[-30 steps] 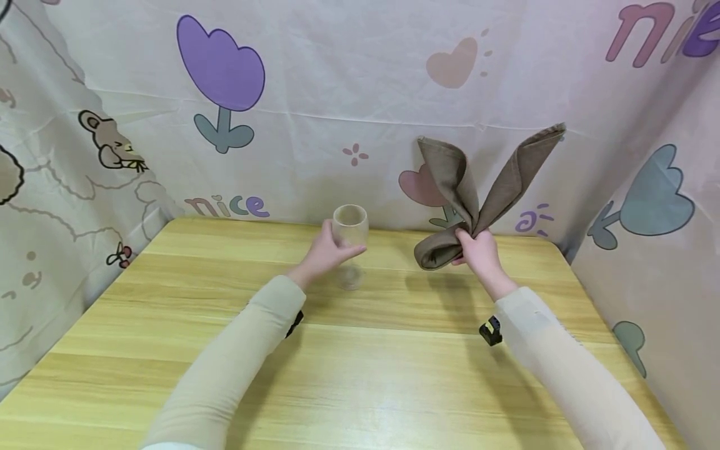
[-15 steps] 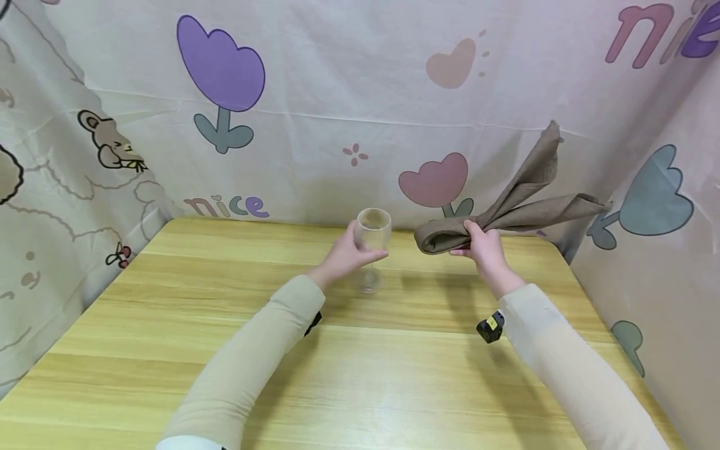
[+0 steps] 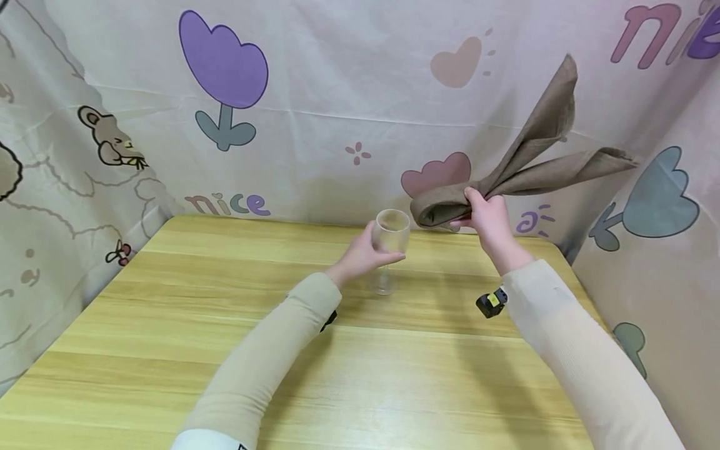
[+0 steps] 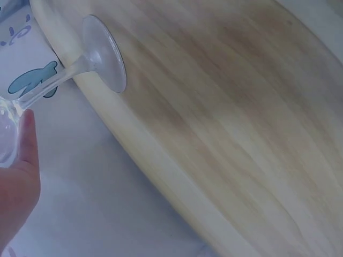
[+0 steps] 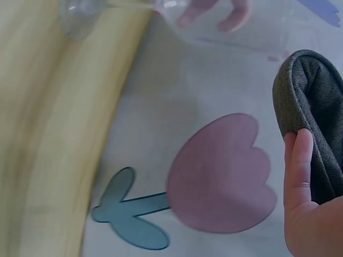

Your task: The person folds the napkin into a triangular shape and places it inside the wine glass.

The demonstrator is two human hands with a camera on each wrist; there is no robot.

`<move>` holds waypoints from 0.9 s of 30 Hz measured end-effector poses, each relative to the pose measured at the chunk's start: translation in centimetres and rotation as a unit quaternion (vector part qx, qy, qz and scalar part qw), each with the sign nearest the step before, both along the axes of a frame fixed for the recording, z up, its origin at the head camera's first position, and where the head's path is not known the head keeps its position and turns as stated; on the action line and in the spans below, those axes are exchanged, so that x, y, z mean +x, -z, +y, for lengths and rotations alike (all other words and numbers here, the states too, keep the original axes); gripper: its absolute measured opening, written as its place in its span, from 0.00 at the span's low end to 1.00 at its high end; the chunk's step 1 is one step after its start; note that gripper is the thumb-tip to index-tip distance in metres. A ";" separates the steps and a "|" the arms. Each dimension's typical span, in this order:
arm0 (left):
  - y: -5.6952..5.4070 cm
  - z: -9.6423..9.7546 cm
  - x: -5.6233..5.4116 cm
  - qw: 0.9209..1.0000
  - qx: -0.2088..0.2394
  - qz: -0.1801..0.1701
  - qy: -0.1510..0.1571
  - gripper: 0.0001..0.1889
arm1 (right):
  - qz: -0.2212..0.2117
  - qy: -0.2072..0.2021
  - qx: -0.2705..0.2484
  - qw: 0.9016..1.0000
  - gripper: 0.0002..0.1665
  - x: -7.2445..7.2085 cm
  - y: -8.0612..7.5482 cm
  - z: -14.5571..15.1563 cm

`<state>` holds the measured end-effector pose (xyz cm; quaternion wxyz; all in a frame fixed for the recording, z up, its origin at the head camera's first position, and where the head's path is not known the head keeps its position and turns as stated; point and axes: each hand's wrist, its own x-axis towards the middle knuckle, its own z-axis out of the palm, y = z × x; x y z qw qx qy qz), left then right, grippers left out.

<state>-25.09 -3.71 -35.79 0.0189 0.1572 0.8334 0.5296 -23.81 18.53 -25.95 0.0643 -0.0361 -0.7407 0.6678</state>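
My left hand (image 3: 362, 255) holds a clear stemmed wine glass (image 3: 392, 232) by its bowl, thumb in front. The glass is upright, its open rim facing up. In the left wrist view its round foot (image 4: 106, 56) appears over the wooden surface. My right hand (image 3: 492, 220) pinches a folded brown cloth napkin (image 3: 529, 147) at its gathered middle, raised in the air. Two pointed ends spread up and right from the grip, and a rolled loop (image 5: 313, 85) sticks out to the left, close to the rim of the glass and slightly higher.
A light wooden table (image 3: 360, 381) lies under both hands. Behind it hangs a pale cloth backdrop (image 3: 315, 156) printed with flowers, hearts and words, which also runs along both sides. A small black device (image 3: 492, 303) sits at the right wrist.
My left hand has moved right with the glass, toward the napkin. My right hand has tipped the napkin so its loose ends swing right, then lifted it higher.
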 end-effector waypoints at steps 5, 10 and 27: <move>-0.2 0.8 0.1 1.000 0.008 -0.013 0.011 0.41 | 0.007 0.001 0.033 0.999 0.15 -0.3 -1.1 -1.1; -0.4 1.4 0.2 0.999 0.013 -0.024 0.022 0.41 | 0.025 0.004 0.113 0.993 0.22 -0.7 -2.0 -2.0; -0.4 1.4 0.1 0.999 -0.012 -0.021 0.037 0.40 | 0.142 -0.032 0.402 0.904 0.24 -0.2 -3.9 -5.6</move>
